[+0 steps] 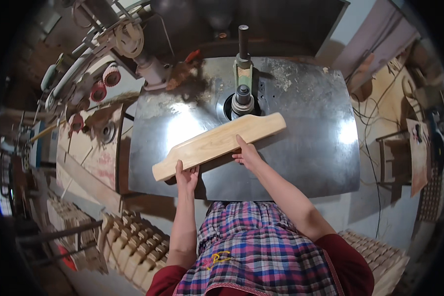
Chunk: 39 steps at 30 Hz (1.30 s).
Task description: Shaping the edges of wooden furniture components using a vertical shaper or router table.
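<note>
A pale wooden board [217, 144] with narrowed, rounded ends is held at a slant above the metal machine table, its right end farther away. My left hand [187, 178] grips the near edge toward the left end, thumb on top and fingers underneath. Right of the board's middle, my right hand [247, 155] holds the same edge, thumb on the upper face. Just beyond the board rises a spindle [242, 96] with a rounded dark cap, set in a round opening. Whether the board touches the spindle I cannot tell.
The shiny steel table [301, 163] spreads around the spindle. A green-sided bracket with a dark post [243, 44] stands behind it. Stacked wooden pieces [133, 244] lie at lower left, more pieces [375, 259] at lower right. Cables [372, 128] hang at the right; machinery [128, 39] stands far left.
</note>
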Each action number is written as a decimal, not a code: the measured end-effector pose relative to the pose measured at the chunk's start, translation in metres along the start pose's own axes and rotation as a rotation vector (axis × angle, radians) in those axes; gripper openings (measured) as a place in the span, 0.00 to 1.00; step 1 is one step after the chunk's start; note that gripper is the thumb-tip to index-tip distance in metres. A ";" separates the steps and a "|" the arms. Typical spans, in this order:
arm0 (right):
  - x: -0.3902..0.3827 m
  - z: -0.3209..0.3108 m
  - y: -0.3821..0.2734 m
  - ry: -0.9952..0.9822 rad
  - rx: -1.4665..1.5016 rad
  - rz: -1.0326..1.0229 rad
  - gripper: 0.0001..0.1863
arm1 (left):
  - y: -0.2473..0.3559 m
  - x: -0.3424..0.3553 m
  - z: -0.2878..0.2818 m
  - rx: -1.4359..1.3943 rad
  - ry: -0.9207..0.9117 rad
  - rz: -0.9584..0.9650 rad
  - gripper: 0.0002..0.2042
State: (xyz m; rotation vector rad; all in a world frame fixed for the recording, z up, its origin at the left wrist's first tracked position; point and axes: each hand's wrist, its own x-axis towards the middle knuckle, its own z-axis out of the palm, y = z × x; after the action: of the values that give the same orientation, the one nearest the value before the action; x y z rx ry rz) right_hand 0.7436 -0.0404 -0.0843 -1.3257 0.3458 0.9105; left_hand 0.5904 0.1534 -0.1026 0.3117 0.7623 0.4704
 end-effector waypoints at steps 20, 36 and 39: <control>0.012 0.127 0.026 0.203 0.188 -0.180 0.30 | 0.109 0.020 -0.055 0.079 -0.011 0.019 0.21; 0.039 0.158 -0.003 0.064 0.248 -0.142 0.26 | 0.126 0.023 -0.050 0.061 0.059 0.082 0.24; 0.050 0.163 -0.012 0.047 0.248 -0.129 0.26 | 0.126 0.029 -0.047 0.089 0.066 0.098 0.27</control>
State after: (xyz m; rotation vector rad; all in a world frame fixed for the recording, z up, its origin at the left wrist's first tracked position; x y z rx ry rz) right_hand 0.7399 0.1295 -0.0688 -1.1286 0.3918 0.7047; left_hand 0.5379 0.2801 -0.0966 0.4194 0.8358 0.5424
